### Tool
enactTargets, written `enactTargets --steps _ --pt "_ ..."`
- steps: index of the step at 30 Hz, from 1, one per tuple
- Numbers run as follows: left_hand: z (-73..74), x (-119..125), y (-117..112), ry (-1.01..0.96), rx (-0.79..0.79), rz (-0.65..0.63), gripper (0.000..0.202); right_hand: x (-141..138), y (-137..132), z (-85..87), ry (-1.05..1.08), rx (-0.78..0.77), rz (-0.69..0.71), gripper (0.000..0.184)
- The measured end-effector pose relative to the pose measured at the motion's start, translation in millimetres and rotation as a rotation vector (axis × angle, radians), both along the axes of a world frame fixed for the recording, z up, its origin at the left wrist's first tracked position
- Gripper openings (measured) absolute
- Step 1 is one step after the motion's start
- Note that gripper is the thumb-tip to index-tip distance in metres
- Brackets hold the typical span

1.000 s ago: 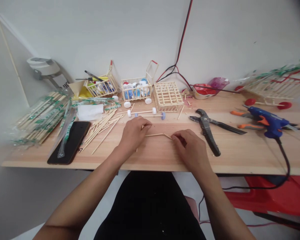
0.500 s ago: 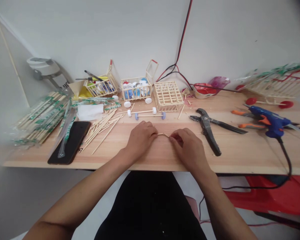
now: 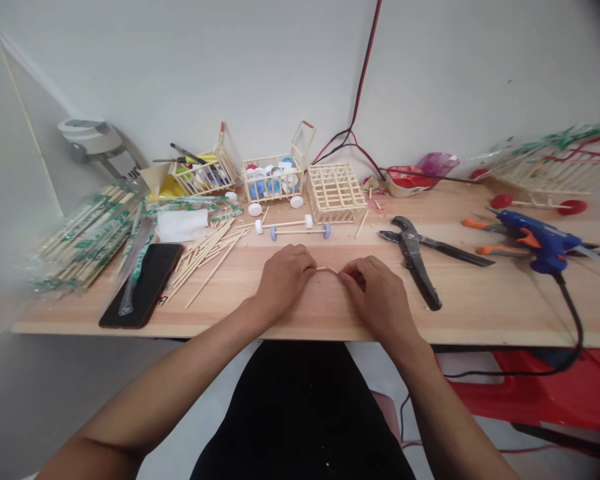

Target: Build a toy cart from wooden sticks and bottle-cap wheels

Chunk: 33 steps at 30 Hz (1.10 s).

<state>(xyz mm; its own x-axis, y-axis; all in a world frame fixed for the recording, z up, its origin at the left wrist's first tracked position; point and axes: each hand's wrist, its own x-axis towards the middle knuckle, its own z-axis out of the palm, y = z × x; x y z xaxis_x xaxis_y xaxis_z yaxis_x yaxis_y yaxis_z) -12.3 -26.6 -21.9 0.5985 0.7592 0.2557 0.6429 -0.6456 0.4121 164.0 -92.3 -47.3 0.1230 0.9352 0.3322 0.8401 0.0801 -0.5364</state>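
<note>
Just above the wooden table (image 3: 310,320), my left hand (image 3: 286,280) pinches one end of a short, thin wooden stick piece (image 3: 327,269). My right hand (image 3: 377,293) pinches its other end. Between the fingertips the pale wood shows a slight bend; whether it is one stick or two joined pieces I cannot tell. Beyond my hands lie two stick axles, one with white wheels (image 3: 283,225) and one with bluish wheels (image 3: 300,231). Behind these rests a stick-built basket frame (image 3: 336,193), its slatted side facing up.
Loose sticks (image 3: 207,257) and a phone (image 3: 143,287) lie left, near bagged sticks (image 3: 83,240). Two small stick carts (image 3: 273,180) stand at the back. Black cutting pliers (image 3: 417,257) and a blue glue gun (image 3: 540,237) with its cord lie right; a red stool (image 3: 545,393) is below.
The view has shifted very slightly. Both hands keep the same grip on the stick piece, and nothing else has visibly moved.
</note>
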Motion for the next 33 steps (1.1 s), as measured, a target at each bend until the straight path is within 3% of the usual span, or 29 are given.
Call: enactTargets --steps 27,33 --pt "-2.9 1 0 0.028 0.053 -0.001 0.016 -1 -1 2.5 0.021 0.014 0.012 0.01" --pt "4.4 -10 2 -0.155 0.074 0.059 0.018 1 -3 2.8 0.048 0.059 -0.004 0.018"
